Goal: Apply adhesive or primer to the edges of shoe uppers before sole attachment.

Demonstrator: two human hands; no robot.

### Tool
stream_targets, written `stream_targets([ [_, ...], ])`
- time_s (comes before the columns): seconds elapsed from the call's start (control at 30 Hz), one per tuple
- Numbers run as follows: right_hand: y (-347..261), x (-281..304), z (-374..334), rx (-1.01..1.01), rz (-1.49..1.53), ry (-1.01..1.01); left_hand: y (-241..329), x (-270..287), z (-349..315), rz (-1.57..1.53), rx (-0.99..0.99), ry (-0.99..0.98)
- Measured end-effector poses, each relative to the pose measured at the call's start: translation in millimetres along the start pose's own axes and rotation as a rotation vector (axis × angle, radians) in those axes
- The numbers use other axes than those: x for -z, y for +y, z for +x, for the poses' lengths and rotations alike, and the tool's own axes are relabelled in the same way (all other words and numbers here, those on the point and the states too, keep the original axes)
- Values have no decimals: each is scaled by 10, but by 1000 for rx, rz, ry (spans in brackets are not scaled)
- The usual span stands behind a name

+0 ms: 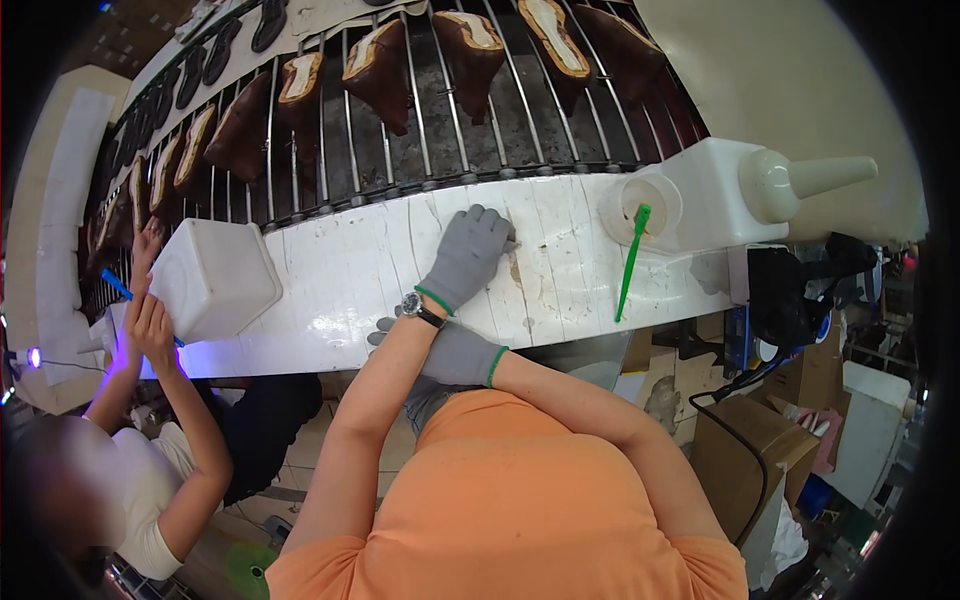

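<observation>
My left hand (pixel 468 256), in a grey glove with a green cuff and a wristwatch behind it, lies palm down on the scratched white bench top (pixel 350 270), fingers slightly curled and nothing visible in it. My right hand (pixel 455 355), also in a grey glove, sits at the bench's near edge. My left forearm crosses over it and hides part of it, so only its fingertips show to the left. A green brush (pixel 632 258) leans out of a white cup (pixel 640 200) to the right of my left hand.
Behind the bench runs a metal-rod conveyor (pixel 520 110) carrying several brown shoes (pixel 380 65). A white bottle with a cone nozzle (pixel 800 180) lies at right. A white tub (pixel 215 275) stands at left, where a co-worker's hands (pixel 145 300) hold a blue brush. Cardboard boxes (pixel 750 440) stand lower right.
</observation>
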State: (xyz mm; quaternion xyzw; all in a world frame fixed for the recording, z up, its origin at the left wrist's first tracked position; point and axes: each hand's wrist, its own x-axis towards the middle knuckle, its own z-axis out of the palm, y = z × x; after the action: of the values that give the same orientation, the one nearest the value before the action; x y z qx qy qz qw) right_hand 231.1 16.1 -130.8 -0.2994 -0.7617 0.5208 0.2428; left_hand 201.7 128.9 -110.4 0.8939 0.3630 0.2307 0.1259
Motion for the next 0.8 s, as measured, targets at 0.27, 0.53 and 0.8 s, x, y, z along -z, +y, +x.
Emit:
stream_targets([
  [0.27,27,17,24,67,-213,-137,5,18,-51,-379,294,276],
  [0.53,-11,24,-1,27,-210,-24,-142,347,-345,-636,615,441],
  [0.8,93,-29,-47,168,-402,-16,74,391,-373,-507,335,30],
])
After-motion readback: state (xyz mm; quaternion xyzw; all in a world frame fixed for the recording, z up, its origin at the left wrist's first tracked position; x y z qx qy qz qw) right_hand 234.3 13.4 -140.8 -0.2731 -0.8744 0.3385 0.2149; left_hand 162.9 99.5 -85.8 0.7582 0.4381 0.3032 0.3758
